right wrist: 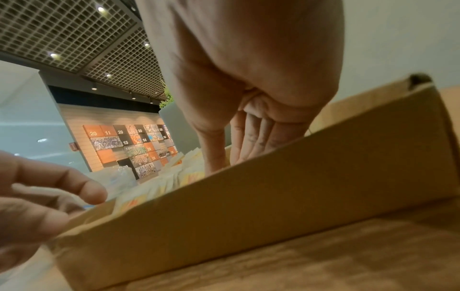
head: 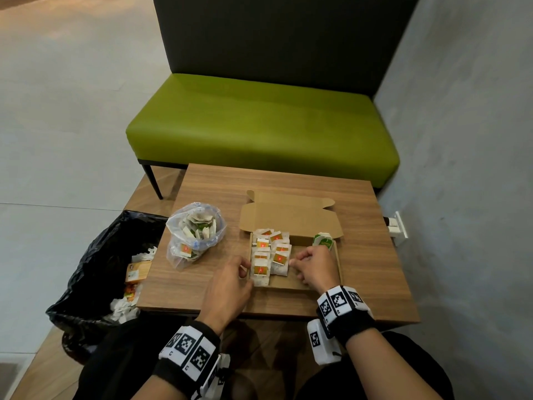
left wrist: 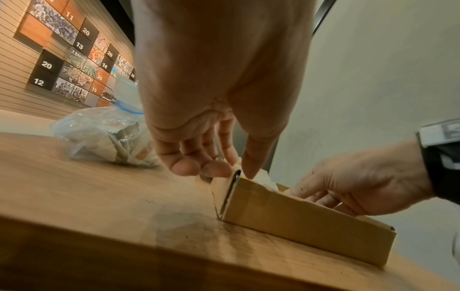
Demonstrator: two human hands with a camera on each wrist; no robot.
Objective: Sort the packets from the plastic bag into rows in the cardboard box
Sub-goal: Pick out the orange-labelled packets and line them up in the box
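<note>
An open cardboard box (head: 288, 281) lies on the wooden table (head: 288, 180). White packets with red-and-yellow labels (head: 271, 255) fill its left part in two rows, and a green packet (head: 323, 241) stands at its back right. The clear plastic bag (head: 196, 235) with more packets sits left of the box. My left hand (head: 245, 269) is at the box's near left corner, fingers curled outside the wall (left wrist: 311, 222), thumb (left wrist: 248, 171) inside against the packets. My right hand (head: 297, 262) is inside the box, its straight fingers (right wrist: 248, 143) against the right row and holding nothing.
A bin with a black liner (head: 95, 269) holding scraps stands at the table's left edge. A green bench (head: 259, 125) is behind the table, and a grey wall with a socket (head: 399, 226) is close on the right. The box lid (head: 291, 223) lies folded back.
</note>
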